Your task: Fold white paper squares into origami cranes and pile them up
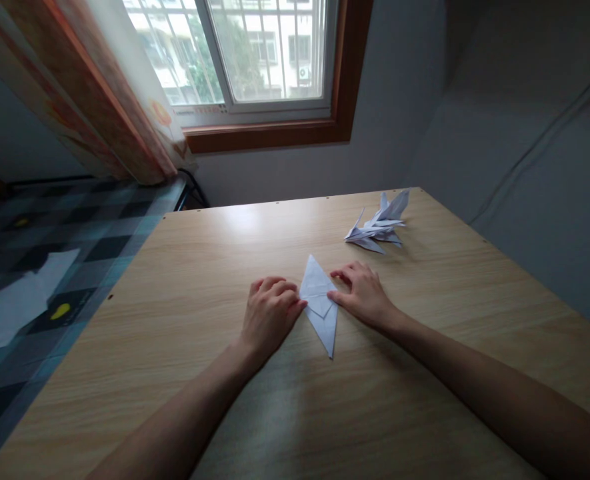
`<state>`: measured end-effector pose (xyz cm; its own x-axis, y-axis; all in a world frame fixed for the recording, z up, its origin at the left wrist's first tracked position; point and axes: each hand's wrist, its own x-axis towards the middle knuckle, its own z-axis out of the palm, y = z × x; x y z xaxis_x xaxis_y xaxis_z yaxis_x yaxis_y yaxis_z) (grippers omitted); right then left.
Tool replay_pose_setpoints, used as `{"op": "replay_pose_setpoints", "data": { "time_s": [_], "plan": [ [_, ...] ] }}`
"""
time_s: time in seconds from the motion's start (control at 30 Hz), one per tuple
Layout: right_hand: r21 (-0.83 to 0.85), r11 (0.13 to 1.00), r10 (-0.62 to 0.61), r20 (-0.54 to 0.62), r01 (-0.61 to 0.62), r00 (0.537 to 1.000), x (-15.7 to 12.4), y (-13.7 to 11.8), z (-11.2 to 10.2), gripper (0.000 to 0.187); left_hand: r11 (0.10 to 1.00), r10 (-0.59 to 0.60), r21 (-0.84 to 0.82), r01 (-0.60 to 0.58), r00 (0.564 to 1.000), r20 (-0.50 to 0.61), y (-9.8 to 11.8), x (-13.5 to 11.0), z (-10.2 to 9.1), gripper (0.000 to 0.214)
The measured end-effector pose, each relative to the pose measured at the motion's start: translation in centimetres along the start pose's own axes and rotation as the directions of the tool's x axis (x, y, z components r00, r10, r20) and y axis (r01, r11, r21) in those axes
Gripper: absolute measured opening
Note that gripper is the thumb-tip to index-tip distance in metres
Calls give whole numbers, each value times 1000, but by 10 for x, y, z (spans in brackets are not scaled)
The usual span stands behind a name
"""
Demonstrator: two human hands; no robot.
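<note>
A white sheet of folded paper [319,293], kite-shaped with a triangular flap across its middle, lies flat on the wooden table. One point faces the window and a longer one faces me. At its left corner, my left hand [273,310] is closed, with thumb and curled fingertips at the edge. On the opposite corner, the thumb of my right hand [362,293] presses the paper, while its bent index finger sits close by the upper right edge. The undersides of both hands' fingers are partly hidden.
Several folded paper pieces [379,223] sit in a pile at the table's far right. Left of the wooden table [189,267] is a checked cloth [5,267] with white paper sheets [19,303] on it. A curtain [109,87] hangs beside the barred window [269,53].
</note>
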<state>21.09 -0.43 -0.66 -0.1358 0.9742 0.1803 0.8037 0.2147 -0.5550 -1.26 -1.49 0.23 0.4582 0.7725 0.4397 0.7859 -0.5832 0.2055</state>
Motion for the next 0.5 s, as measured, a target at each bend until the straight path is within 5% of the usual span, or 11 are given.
{"op": "replay_pose_setpoints", "data": {
  "time_s": [0.2, 0.37, 0.5],
  "plan": [
    [136, 990, 25, 31, -29, 999, 2, -2, -2, 25, 994, -109, -1, 109, 994, -8, -3, 2, 2, 13],
    [210, 976, 55, 8, -56, 998, 0, -4, -3, 15, 990, -134, -33, 134, 991, 3, -8, 2, 6, 31],
    [247, 967, -70, 20, 63, 997, 0, 0, -2, 9, 995, -62, -75, 59, 997, -35, -10, 0, 8, 11]
  ]
}}
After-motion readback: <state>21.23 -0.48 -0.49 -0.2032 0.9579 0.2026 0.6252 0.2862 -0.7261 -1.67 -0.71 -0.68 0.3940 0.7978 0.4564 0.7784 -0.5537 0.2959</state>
